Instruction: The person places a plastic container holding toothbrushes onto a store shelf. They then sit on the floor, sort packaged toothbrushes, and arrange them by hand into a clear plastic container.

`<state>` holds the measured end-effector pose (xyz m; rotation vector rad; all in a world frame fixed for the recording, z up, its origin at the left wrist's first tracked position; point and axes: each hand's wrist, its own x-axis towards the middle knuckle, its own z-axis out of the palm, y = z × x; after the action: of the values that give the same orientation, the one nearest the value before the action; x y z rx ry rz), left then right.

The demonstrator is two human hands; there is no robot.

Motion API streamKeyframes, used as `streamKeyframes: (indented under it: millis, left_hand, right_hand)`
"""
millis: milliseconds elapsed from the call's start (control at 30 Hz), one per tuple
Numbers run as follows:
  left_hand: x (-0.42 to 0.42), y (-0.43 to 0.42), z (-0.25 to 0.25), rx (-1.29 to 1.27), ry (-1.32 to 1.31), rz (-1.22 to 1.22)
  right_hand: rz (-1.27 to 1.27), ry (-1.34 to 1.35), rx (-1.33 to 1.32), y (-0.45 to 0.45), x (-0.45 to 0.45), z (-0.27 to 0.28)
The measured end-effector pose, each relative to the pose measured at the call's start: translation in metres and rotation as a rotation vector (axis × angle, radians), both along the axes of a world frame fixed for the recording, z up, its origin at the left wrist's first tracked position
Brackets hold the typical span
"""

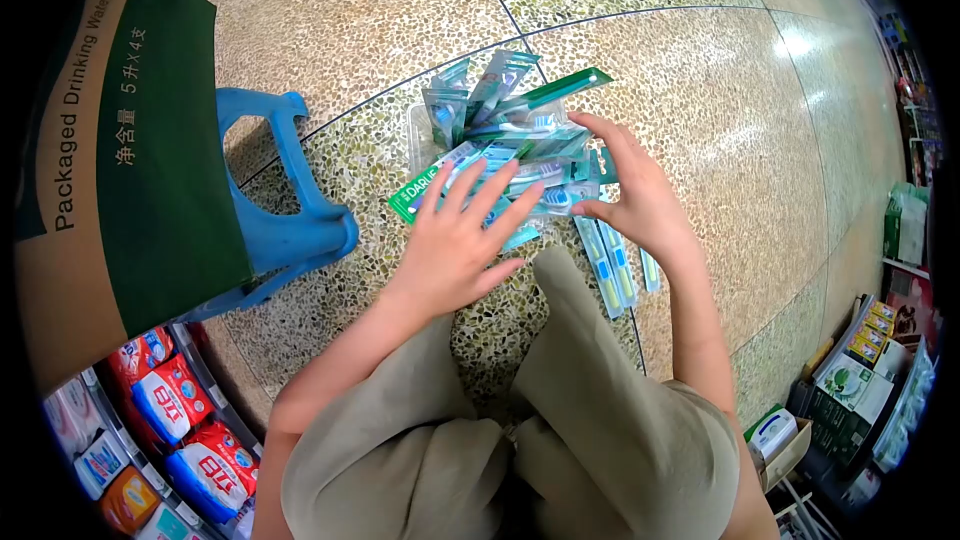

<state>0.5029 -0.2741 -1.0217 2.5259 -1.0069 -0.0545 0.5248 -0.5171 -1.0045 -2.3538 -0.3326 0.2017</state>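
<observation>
A pile of packaged toothbrushes in clear and green wrappers sits in a transparent plastic container on the floor. My left hand lies open over the near left of the pile, fingers spread and touching the packs. Under its fingertips is a green DARLIE pack. At the pile's right side, my right hand is open, its thumb and forefinger apart on either side of the pack ends; its other fingers are partly hidden. Several loose toothbrush packs lie on the floor below that hand.
To the left, a large drinking-water carton rests on a blue plastic stool. Shelves with red and white detergent bags stand at the lower left. More shelving with boxes lines the right. Speckled tile floor surrounds the pile.
</observation>
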Motion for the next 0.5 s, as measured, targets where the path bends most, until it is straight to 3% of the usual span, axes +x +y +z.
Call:
streamKeyframes:
  millis: [67,167,233,367,500]
  left_hand:
    - [0.001,-0.018,0.000,0.039,-0.024,0.038]
    - [0.010,-0.042,0.000,-0.138,0.172,0.112]
    - [0.018,-0.057,-0.002,-0.223,0.124,0.120]
    - [0.036,-0.077,-0.004,-0.287,0.055,0.162]
    - [0.050,-0.084,-0.007,-0.183,-0.074,0.065]
  right_hand:
    - [-0.029,-0.056,0.015,-0.001,-0.003,-0.010]
    - [-0.197,-0.005,0.077,-0.002,-0.007,-0.018]
    - [-0.357,0.189,0.101,-0.004,-0.013,-0.020]
    - [-0.494,0.249,0.088,0.009,-0.020,-0.034]
    - [-0.458,0.091,0.177,0.007,-0.022,-0.053]
